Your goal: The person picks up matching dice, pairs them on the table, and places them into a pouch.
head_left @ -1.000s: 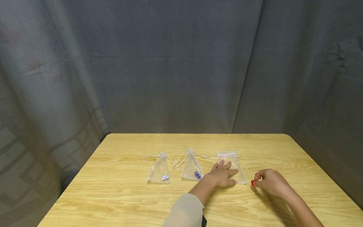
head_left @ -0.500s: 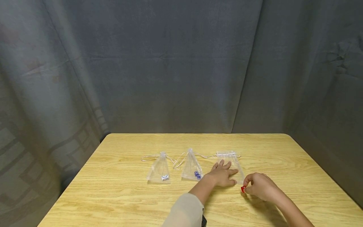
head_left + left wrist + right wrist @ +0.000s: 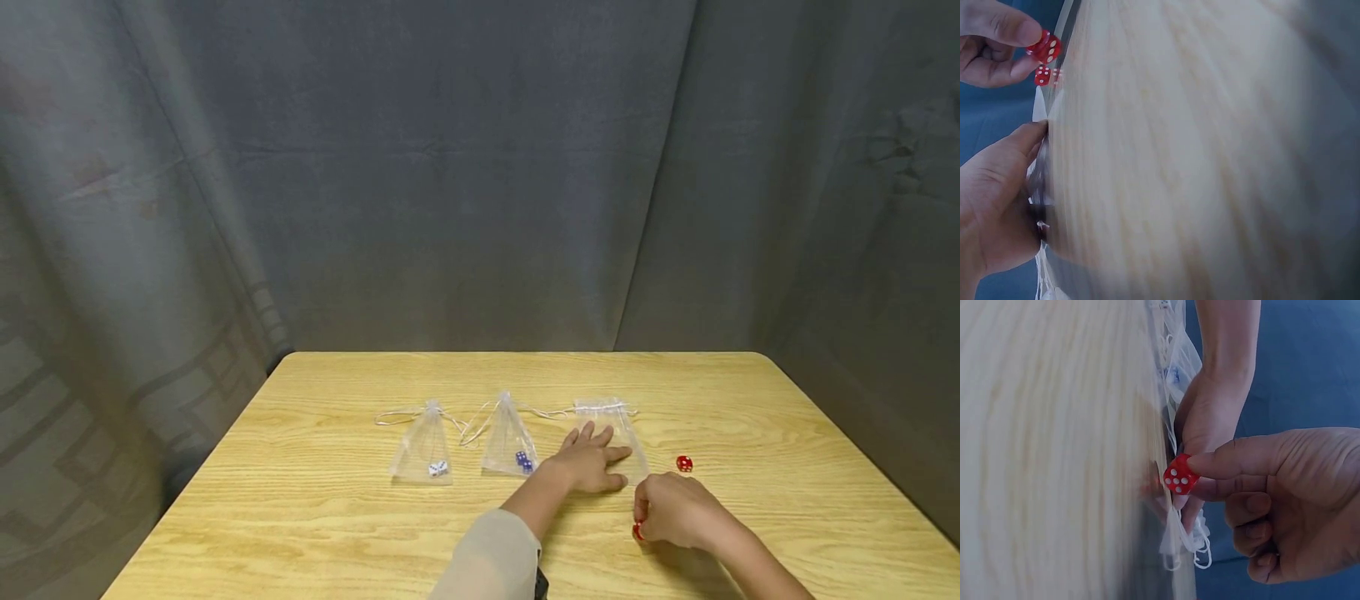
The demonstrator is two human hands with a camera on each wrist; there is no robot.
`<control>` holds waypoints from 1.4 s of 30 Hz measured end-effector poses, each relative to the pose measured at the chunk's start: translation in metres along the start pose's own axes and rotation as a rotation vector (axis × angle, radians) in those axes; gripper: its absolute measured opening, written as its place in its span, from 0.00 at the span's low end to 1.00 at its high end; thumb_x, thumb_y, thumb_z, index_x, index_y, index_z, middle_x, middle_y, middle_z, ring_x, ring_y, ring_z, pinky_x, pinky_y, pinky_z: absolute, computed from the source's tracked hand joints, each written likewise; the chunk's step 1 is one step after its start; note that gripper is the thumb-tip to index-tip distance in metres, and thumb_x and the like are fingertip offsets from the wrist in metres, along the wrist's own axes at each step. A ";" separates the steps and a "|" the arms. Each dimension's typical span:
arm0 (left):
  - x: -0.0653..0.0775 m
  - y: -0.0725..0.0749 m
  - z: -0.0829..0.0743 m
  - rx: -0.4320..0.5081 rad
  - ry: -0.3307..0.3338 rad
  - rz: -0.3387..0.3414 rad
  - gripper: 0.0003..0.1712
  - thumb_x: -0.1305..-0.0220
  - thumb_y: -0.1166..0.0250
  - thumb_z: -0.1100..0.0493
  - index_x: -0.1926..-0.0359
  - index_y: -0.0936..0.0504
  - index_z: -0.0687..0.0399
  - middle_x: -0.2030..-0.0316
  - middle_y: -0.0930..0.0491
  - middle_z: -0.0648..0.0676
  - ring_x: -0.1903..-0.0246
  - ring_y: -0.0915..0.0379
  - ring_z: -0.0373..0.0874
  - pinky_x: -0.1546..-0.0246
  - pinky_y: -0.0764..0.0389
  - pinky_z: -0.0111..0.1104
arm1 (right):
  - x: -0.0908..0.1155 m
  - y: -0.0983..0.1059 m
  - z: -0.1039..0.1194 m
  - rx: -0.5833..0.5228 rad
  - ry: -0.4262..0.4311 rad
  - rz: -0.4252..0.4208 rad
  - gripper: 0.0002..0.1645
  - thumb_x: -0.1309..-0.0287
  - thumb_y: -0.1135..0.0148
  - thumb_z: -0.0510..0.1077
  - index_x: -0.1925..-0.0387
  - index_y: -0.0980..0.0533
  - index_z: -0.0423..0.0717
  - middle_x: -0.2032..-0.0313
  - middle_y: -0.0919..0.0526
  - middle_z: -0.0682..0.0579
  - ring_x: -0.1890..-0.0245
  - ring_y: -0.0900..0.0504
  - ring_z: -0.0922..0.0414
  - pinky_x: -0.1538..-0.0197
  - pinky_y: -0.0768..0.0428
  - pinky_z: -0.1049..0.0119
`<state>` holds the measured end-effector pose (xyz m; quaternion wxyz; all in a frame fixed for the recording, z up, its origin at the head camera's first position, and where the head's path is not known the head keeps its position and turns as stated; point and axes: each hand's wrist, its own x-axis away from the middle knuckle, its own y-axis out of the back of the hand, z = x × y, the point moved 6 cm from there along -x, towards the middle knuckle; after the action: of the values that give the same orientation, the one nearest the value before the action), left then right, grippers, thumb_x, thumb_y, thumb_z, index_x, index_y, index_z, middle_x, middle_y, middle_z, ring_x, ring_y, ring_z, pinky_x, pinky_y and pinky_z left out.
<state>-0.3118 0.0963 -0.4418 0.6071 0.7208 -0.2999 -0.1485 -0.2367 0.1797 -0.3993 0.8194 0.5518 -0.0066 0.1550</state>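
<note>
My left hand [image 3: 588,465] lies with fingers spread on a sheer white drawstring pouch [image 3: 635,467], covering much of it. Between thumb and fingers, my right hand [image 3: 678,510] pinches a red die [image 3: 1180,475] with white pips, close to the pouch's near right corner. A second red die [image 3: 684,463] rests on the table beyond the right hand; it also shows below the pinched one in the left wrist view. Whether the pinched die touches the table I cannot tell.
Left of the hands lie two more drawstring pouches, one pouch [image 3: 498,433] with blue dice [image 3: 524,461] and one pouch [image 3: 416,454] with white dice [image 3: 438,469]. Their cords trail over the wooden table [image 3: 315,517]. A grey curtain [image 3: 465,183] hangs behind.
My right hand has moved left and toward me with the pinched die. The second red die has come into view behind it. My left hand stays in place.
</note>
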 end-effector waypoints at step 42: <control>0.000 -0.001 0.001 0.016 0.003 0.017 0.30 0.36 0.51 0.36 0.33 0.44 0.22 0.30 0.54 0.42 0.31 0.67 0.43 0.34 0.60 0.36 | -0.011 0.059 -0.057 -0.036 -0.071 -0.416 0.20 0.46 0.38 0.44 0.57 0.23 0.30 0.83 0.26 0.55 0.83 0.35 0.58 0.81 0.36 0.64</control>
<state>-0.3120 0.0957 -0.4425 0.6030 0.7233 -0.3061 -0.1400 -0.2715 0.2490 -0.3706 0.8428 0.5315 0.0759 -0.0373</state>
